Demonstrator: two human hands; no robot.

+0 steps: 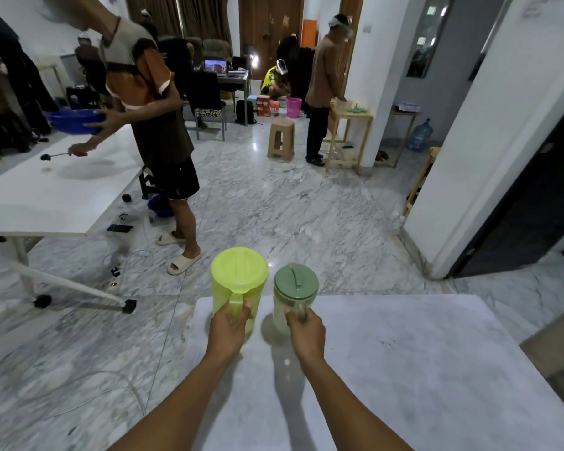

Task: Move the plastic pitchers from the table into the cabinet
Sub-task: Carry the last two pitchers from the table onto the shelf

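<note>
Two plastic pitchers stand side by side at the far edge of the white table [404, 369] in front of me. The left one is a yellow-green pitcher [238, 278] with a matching lid. The right one is a clear pitcher with a dull green lid [295, 284]. My left hand [228, 330] is wrapped around the yellow-green pitcher's handle. My right hand [306, 330] grips the handle of the green-lidded pitcher. Both pitchers are upright, and whether they rest on the table or hang just above it I cannot tell. No cabinet shows clearly.
A person in sandals [157, 125] stands close ahead on the left beside a wheeled white table [56, 196], holding a blue bowl. Cables and a power strip [116, 278] lie on the marble floor. A white wall corner and dark doorway [518, 196] are on the right. A stool [280, 138] stands farther back.
</note>
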